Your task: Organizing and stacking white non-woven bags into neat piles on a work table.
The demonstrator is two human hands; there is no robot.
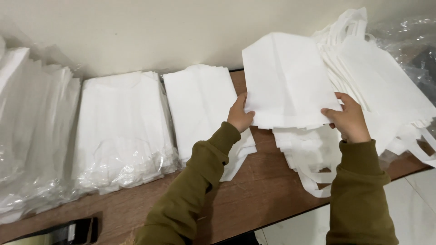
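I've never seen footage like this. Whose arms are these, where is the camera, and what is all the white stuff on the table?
The camera sits on a person's head and looks down, so the arms in olive sleeves are their own. The left hand and right hand each grip a lower corner of a folded white fabric bag, lifted above a loose pile of similar bags with handles. On the brown table lie a flat stack of bags, plastic-wrapped bundles to the left, and a dark tape dispenser at the near edge.

Folded bags (290, 77) above table (254, 190); loose pile (386, 77) right; wrapped stacks (122, 127) left.
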